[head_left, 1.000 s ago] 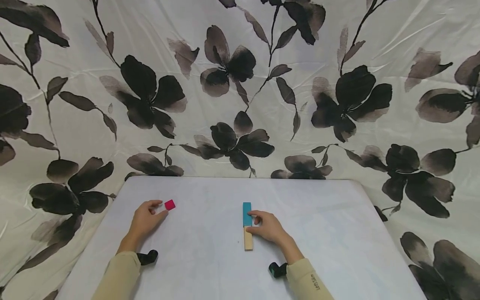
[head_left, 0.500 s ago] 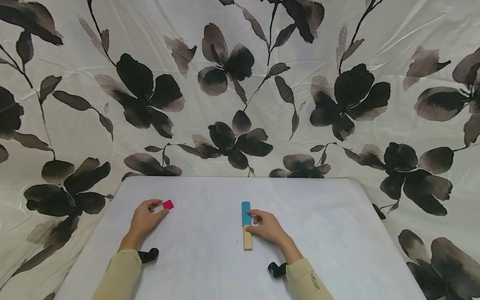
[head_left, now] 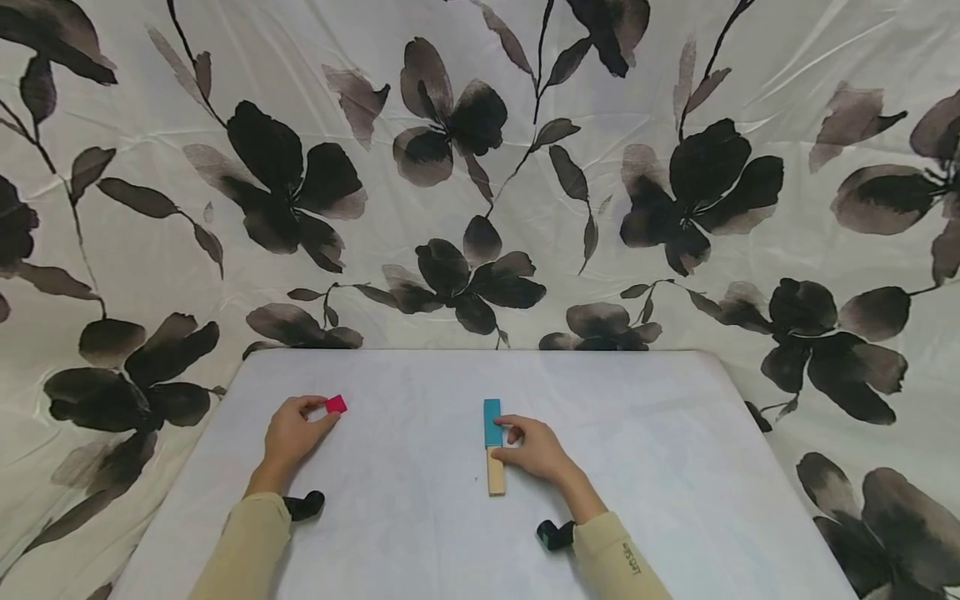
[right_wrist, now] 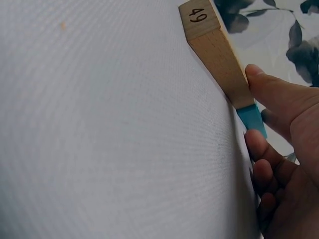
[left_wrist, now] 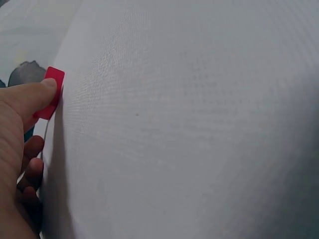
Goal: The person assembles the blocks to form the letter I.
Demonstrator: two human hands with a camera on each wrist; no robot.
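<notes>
At the table's left side, my left hand (head_left: 295,435) holds a small red block (head_left: 336,404) between thumb and index finger. In the left wrist view, the thumb lies over the face of the red block (left_wrist: 54,94). A blue block (head_left: 492,422) and a plain wooden block (head_left: 496,472) lie end to end near the middle, the blue one farther away. Beside them, my right hand (head_left: 536,447) touches the wooden block with its thumb and the blue block with its index finger. The right wrist view shows "49" on the wooden block's end (right_wrist: 199,17); the blue block (right_wrist: 252,119) is partly hidden.
The blocks lie on a white-covered table (head_left: 405,517). Black wrist devices (head_left: 305,506) sit by both sleeves. A pale cloth with dark flowers (head_left: 465,167) hangs behind the table's far edge.
The left forearm has shifted slightly right, and the left hand stays at the red block. The right hand and the two joined blocks look still; the camera view has shifted slightly.
</notes>
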